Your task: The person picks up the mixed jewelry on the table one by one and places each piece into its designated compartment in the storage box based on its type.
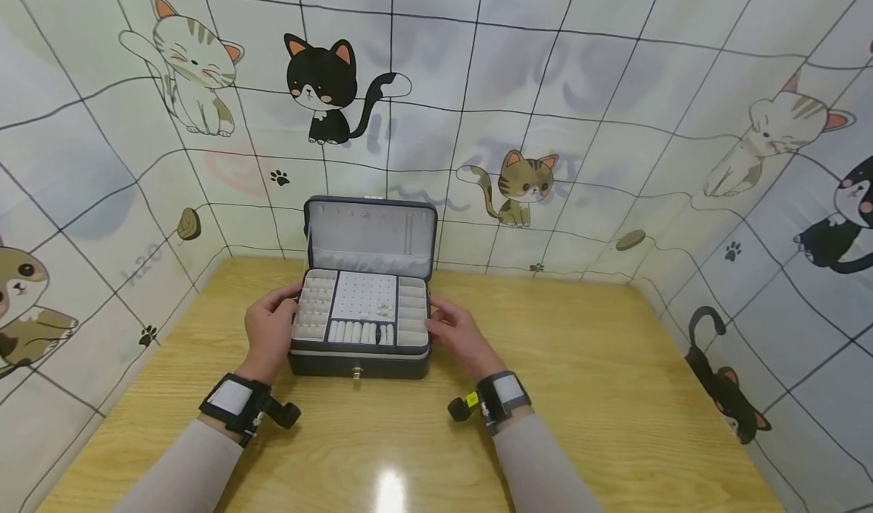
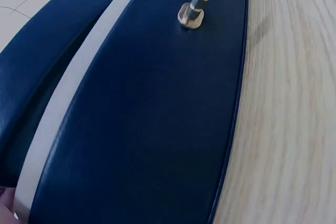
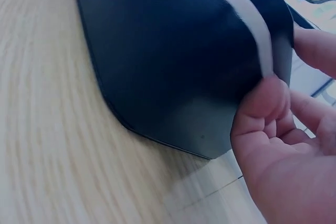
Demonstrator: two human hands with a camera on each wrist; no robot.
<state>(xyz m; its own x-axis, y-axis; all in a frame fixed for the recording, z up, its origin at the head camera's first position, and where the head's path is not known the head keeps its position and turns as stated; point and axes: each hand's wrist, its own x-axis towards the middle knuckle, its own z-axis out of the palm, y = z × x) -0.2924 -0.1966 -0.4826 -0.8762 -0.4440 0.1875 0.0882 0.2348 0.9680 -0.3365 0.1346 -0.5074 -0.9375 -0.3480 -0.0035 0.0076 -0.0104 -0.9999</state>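
A dark blue jewelry box (image 1: 395, 366) stands on the table, its lid (image 1: 371, 233) raised at the back. Its upper tray (image 1: 399, 308) has pale compartments, a dotted earring panel and ring rolls; several small earrings sit on the panel. My left hand (image 1: 271, 331) grips the tray's left side, and in the left wrist view only a bit of finger shows beside the white rim strip (image 2: 79, 72). On the right side my right hand (image 1: 465, 339) pinches the tray, thumb (image 3: 268, 98) at the rim. A metal clasp (image 2: 193, 9) sticks out from the box front.
The wooden table (image 1: 566, 384) extends to both sides and in front of the box. Behind it hangs a cat-printed cloth (image 1: 436, 119), which also runs along the left and right. Each wrist wears a strapped camera, the left camera (image 1: 283, 413) and the right camera (image 1: 460, 409).
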